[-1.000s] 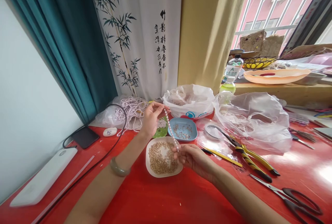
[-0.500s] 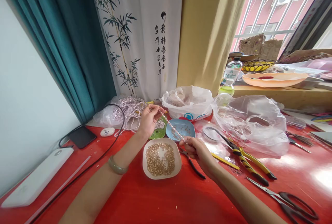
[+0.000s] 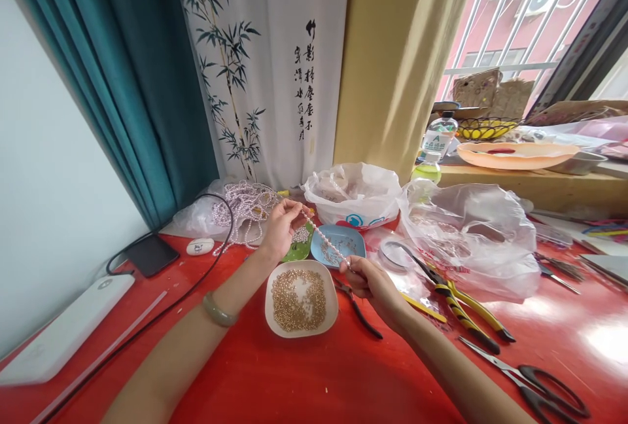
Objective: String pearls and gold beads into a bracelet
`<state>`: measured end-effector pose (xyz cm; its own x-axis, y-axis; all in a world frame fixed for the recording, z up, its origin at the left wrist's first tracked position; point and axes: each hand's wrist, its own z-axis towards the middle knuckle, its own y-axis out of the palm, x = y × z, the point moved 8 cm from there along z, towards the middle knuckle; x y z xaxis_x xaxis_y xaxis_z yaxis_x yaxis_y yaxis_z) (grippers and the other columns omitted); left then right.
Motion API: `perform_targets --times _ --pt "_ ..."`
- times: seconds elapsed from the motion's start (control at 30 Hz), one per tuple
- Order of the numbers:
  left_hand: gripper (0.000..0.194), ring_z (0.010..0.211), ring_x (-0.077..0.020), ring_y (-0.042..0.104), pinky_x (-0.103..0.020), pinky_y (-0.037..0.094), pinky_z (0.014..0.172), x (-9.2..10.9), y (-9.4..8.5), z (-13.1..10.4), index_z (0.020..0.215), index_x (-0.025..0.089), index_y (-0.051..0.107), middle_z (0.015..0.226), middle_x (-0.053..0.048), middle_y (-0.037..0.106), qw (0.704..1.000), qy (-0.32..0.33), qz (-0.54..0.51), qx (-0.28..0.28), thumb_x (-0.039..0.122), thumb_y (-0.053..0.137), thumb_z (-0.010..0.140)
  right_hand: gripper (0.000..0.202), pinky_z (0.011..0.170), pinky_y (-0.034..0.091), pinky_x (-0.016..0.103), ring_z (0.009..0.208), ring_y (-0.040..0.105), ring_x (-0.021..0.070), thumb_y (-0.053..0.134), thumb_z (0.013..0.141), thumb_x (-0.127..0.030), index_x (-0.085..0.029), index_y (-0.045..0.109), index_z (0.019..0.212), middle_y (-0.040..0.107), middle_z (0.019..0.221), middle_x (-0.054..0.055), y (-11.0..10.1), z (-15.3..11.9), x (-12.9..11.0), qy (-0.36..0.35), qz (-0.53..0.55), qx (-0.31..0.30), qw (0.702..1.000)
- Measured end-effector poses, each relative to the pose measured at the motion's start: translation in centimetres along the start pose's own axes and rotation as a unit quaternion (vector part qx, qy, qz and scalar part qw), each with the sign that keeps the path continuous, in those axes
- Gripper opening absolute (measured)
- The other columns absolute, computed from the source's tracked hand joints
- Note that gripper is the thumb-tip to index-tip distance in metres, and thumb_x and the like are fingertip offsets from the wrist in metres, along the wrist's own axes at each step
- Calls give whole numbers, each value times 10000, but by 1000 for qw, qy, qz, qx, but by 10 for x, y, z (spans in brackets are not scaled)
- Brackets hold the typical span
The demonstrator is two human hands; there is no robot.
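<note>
Pinching beaded strand [image 3: 320,233] in left hand [image 3: 282,225] and right hand [image 3: 369,281], stretched near blue dish [image 3: 360,245] | Done, seemingly: held length strung | Remaining, possibly: gold beads [image 3: 293,315] loose in cream dish [image 3: 333,303]; finish unclear

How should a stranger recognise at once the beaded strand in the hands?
Look at the red table, then between the left hand and right hand above it. There a strand of pale beads slants across, pinched by both. Unlike the heaped strands further left, it runs nearly straight.
</note>
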<state>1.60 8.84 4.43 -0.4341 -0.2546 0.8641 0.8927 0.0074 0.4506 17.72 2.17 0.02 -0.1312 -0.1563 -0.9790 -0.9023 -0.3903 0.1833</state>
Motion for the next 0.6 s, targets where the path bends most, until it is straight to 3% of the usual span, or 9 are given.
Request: perform_targets --times 0.2,0.37,0.6 --pt "167 553 -98 618 -177 473 504 4 3 -4 723 158 476 699 5 626 998 18 58 7 240 618 691 163 422 71 242 446 78 81 411 684 -268 -187 416 543 144 472 -88 -7 -1 -6 -25 -26 31 999" --pt "170 515 -91 609 -162 454 460 5 10 -9 712 156 476 699 3 625 995 21 99 -7 256 612 695 205 447 193 238 445 260 90 391 692 -255 -188 407 499 313 449 -54 -8 2 -4 -33 -42 17 998" --pt "156 515 -92 615 -158 457 465 -1 9 -7 711 155 485 693 3 623 995 10 97 -13 257 603 703 147 436 75 245 453 84 89 368 684 -244 -181 473 603 146 492 -83 -12 5 -3 -38 -47 13 998"
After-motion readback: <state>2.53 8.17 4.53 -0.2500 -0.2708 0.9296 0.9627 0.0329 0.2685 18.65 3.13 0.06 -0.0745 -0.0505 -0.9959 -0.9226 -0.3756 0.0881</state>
